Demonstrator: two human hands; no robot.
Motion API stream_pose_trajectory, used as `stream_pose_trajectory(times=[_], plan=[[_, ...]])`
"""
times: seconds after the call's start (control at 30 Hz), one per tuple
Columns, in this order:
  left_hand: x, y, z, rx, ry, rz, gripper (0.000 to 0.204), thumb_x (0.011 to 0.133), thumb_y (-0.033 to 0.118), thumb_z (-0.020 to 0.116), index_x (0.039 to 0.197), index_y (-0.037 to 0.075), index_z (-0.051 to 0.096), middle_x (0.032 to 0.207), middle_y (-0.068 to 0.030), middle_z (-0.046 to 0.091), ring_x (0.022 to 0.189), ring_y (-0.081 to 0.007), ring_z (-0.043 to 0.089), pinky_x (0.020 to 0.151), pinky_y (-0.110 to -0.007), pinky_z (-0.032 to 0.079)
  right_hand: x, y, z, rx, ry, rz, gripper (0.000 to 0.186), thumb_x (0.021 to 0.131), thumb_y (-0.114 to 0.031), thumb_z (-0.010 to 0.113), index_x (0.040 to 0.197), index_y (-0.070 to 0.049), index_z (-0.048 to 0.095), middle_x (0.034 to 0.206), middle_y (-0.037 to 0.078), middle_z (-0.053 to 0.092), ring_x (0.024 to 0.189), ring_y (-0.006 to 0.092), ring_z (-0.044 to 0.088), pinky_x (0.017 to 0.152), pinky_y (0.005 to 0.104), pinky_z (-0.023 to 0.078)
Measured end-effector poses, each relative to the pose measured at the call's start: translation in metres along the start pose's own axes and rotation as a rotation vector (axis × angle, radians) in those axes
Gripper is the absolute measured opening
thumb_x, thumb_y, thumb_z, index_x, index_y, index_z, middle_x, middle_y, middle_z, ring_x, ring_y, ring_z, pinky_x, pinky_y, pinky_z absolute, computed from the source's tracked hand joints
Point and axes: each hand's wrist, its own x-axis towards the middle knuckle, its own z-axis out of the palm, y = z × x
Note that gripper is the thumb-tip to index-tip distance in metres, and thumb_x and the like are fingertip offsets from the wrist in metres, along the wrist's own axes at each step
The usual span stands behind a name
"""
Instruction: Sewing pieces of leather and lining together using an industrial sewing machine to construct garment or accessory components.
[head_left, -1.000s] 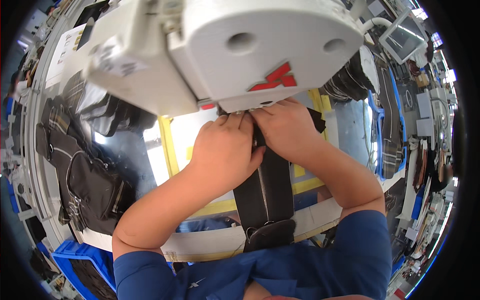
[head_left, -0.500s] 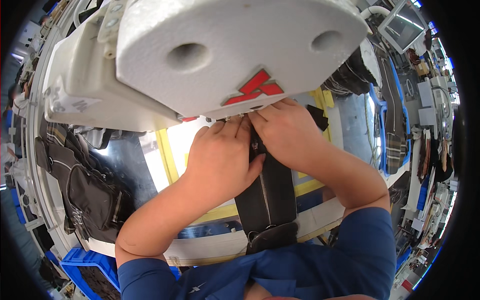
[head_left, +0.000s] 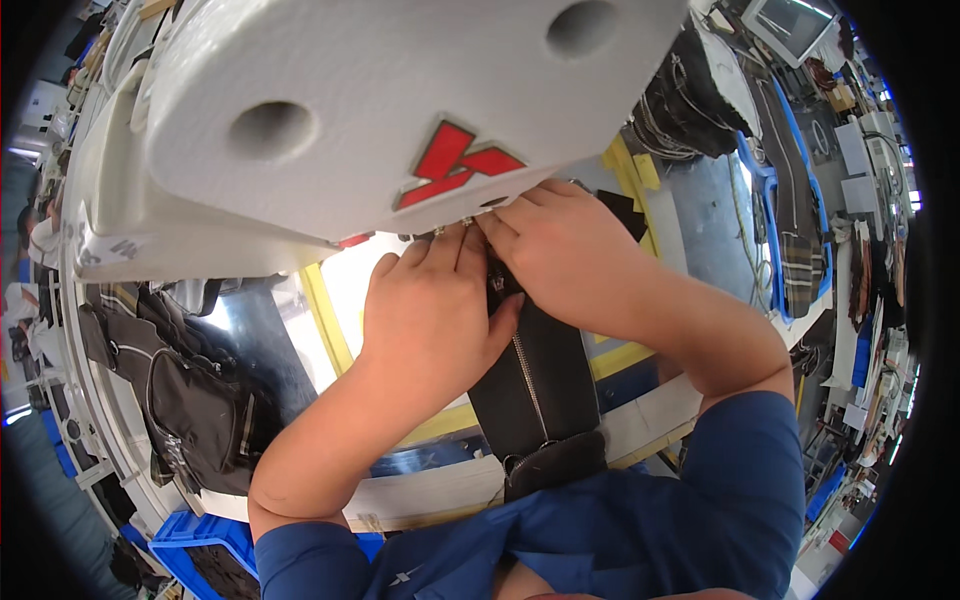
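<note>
A long black fabric piece with a metal zipper (head_left: 540, 365) runs from under the white sewing machine head (head_left: 330, 190) toward my body. Its near end folds over at the table's front edge. My left hand (head_left: 430, 315) is closed on the strip's left side, fingertips just below the machine head and thumb beside the zipper. From the right, my right hand (head_left: 575, 255) presses the same piece with bent fingers close to the left fingertips. The zipper pull (head_left: 497, 284) shows between the hands. The machine's overhang hides the needle area and the fabric's far end.
Black bags with plaid trim (head_left: 195, 410) lie at the left of the table. Yellow tape (head_left: 327, 310) frames a bright panel. Dark zippered pieces fill a blue bin (head_left: 825, 270) at the right; another blue bin (head_left: 180, 535) stands lower left. A dark bundle (head_left: 690, 95) sits beyond the right hand.
The view has shifted, so the machine head appears farther left and tilted. Both hands stay on the black zippered piece, with little visible movement relative to it.
</note>
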Motion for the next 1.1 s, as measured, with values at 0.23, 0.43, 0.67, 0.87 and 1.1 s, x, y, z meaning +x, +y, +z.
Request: stream_pose_trajectory(times=[0.23, 0.43, 0.67, 0.87, 1.1], plan=[[-0.015, -0.001, 0.016, 0.058, 0.037, 0.063, 0.091, 0.081, 0.043, 0.086, 0.148, -0.009, 0.052, 0.15, -0.0281, 0.057, 0.131, -0.0437, 0.06, 0.109, -0.049, 0.049, -0.014, -0.001, -0.015, 0.099, -0.124, 0.002, 0.056, 0.096, -0.032, 0.07, 0.132, 0.011, 0.065, 0.127, 0.021, 0.069, 0.125, 0.0325, 0.065, 0.104, 0.0403, 0.049], [-0.018, -0.009, 0.026, -0.021, 0.066, 0.064, 0.102, 0.082, 0.051, 0.085, 0.151, -0.014, 0.045, 0.149, -0.0346, 0.053, 0.137, -0.0498, 0.054, 0.117, -0.051, 0.045, -0.015, -0.007, -0.016, 0.094, -0.167, 0.052, 0.062, 0.097, -0.034, 0.071, 0.137, 0.011, 0.059, 0.137, 0.022, 0.063, 0.131, 0.0359, 0.061, 0.111, 0.0434, 0.047], [-0.018, -0.005, 0.029, 0.053, 0.038, 0.088, 0.108, 0.083, 0.056, 0.082, 0.151, -0.018, 0.042, 0.149, -0.0391, 0.051, 0.141, -0.0531, 0.051, 0.12, -0.054, 0.042, -0.02, -0.012, -0.009, 0.096, -0.112, 0.083, 0.062, 0.098, -0.032, 0.07, 0.14, 0.011, 0.055, 0.142, 0.025, 0.059, 0.133, 0.0385, 0.059, 0.114, 0.0449, 0.046], [-0.021, -0.003, 0.028, 0.067, -0.017, 0.078, 0.115, 0.082, 0.061, 0.081, 0.152, -0.02, 0.039, 0.151, -0.0417, 0.047, 0.145, -0.0553, 0.046, 0.123, -0.055, 0.039, -0.022, -0.014, -0.006, 0.104, -0.129, 0.095, 0.062, 0.1, -0.032, 0.067, 0.142, 0.012, 0.054, 0.146, 0.027, 0.057, 0.136, 0.0404, 0.057, 0.117, 0.0464, 0.045], [-0.021, -0.005, 0.033, 0.069, 0.011, 0.082, 0.112, 0.086, 0.06, 0.078, 0.154, -0.02, 0.037, 0.152, -0.0398, 0.047, 0.143, -0.055, 0.047, 0.123, -0.056, 0.037, -0.024, -0.019, -0.004, 0.093, -0.156, 0.12, 0.061, 0.106, -0.031, 0.06, 0.147, 0.013, 0.05, 0.152, 0.03, 0.053, 0.143, 0.0436, 0.053, 0.12, 0.0509, 0.043]])
